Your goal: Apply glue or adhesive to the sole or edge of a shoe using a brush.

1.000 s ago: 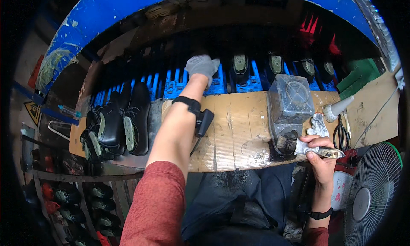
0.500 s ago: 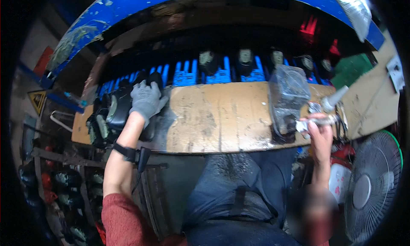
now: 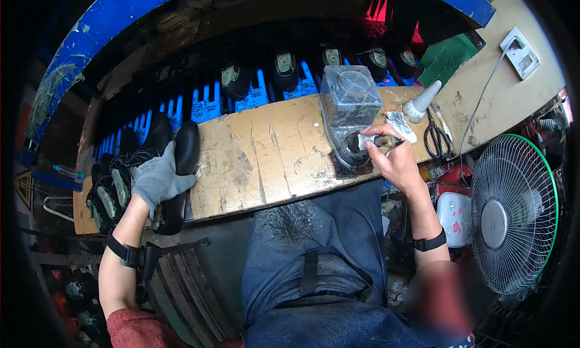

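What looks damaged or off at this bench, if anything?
Mostly wear: the brown corrugated cardboard cover is creased and dark-stained, and the clear boxy plastic container is smeared with grime. Also, pale stringy residue clings to the chipped blue painted arch, upper left.

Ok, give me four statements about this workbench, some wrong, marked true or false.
1. The left hand wears a grey fabric glove. True.
2. The right hand wears one too. False: it is bare and holds a dark-handled brush with a white collar.
3. The black-handled scissors lie left of the clear square plastic box. False: they lie right of it.
4. A round fan with a green rim stands to the person's right. True.
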{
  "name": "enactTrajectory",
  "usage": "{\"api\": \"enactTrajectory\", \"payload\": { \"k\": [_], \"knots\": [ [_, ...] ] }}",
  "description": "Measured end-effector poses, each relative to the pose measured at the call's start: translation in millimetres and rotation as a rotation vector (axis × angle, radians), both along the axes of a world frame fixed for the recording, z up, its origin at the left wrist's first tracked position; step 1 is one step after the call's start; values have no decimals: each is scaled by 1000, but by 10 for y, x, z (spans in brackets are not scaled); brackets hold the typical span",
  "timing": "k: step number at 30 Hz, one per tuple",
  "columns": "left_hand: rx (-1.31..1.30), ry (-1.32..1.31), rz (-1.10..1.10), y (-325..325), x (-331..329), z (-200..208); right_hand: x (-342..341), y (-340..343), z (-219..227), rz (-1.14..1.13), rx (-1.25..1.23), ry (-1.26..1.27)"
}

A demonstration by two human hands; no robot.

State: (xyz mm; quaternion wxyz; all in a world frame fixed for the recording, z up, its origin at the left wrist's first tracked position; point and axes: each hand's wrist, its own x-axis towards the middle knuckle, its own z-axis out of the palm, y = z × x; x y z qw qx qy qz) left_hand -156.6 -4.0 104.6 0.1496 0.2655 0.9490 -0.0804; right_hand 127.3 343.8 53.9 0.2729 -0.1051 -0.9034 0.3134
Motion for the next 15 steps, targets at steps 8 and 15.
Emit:
{"api": "enactTrajectory", "payload": {
  "k": [8,15],
  "knots": [
    [1088,46,287,280,536,194,77,37,-3,2,0,51],
    [867,226,-316,328,1308,-547,143,-129,-294,-249,-528,248]
  ]
}}
